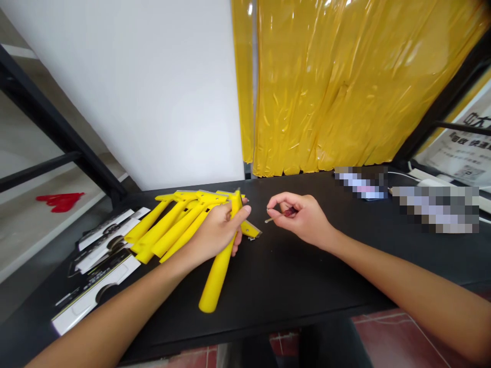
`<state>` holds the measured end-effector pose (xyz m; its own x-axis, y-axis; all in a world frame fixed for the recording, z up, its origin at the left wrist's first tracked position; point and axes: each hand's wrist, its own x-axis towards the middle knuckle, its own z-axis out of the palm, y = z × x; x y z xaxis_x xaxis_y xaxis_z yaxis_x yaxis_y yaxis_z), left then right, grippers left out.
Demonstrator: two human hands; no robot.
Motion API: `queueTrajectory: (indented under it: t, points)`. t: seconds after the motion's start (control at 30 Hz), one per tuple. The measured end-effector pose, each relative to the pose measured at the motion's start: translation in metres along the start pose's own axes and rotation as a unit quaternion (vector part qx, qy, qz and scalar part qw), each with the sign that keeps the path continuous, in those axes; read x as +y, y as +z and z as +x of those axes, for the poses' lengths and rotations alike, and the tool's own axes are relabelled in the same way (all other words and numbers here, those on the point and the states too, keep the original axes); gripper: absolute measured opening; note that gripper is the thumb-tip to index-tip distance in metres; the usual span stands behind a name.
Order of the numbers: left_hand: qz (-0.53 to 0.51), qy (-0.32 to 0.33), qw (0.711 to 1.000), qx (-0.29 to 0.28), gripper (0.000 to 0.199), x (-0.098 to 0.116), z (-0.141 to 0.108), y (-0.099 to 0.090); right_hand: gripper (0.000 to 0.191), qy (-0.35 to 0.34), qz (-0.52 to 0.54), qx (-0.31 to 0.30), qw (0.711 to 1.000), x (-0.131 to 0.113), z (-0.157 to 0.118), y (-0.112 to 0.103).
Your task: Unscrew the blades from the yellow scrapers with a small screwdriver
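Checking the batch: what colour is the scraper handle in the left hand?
The handle is bright yellow, head view.

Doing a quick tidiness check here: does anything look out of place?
A red shape lies alone on the pale surface left of the black bench, looking dropped. The yellow plastic scrapers are also piled in a crisscross heap, unlike the neatly fanned white packaging cards.

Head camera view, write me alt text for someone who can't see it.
Two bare hands work over a black tabletop: the left hand grips a long yellow plastic scraper while the right hand pinches a thin pale stick with a dark red end. More yellow scrapers lie piled beside white-and-black packaging cards, below a glossy yellow plastic curtain.
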<state>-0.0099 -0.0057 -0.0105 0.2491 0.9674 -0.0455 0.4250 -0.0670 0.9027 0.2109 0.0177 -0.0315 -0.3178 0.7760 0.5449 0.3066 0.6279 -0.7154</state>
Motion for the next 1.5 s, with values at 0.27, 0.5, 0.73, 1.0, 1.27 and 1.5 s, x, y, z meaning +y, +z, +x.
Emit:
queueTrajectory:
  t: [0.27,0.5,0.73,1.0,1.27,1.5]
  points:
    - [-0.159,-0.130,0.976,-0.066,0.030,0.006,-0.007,0.014,0.012,-0.093,-0.084,0.001,0.992,0.001,-0.007,0.001]
    - [-0.082,-0.042,0.984,-0.154,0.034,0.000,-0.009,0.019,0.010,-0.145,-0.158,0.002,0.977,0.003,-0.005,0.003]
    - [-0.101,-0.006,0.981,-0.167,0.038,0.004,-0.012,0.023,0.008,-0.196,-0.151,0.000,0.969,0.007,-0.006,0.007]
    - [-0.087,-0.027,0.978,-0.190,0.037,-0.001,-0.011,0.024,0.007,-0.228,-0.164,-0.042,0.959,0.012,-0.004,0.003]
    - [-0.082,-0.032,0.978,-0.187,0.036,-0.004,-0.010,0.023,0.012,-0.227,-0.167,-0.091,0.955,0.018,-0.004,0.000]
    - [-0.059,-0.025,0.979,-0.194,0.037,-0.009,-0.009,0.023,0.020,-0.210,-0.116,-0.108,0.965,0.018,-0.004,-0.001]
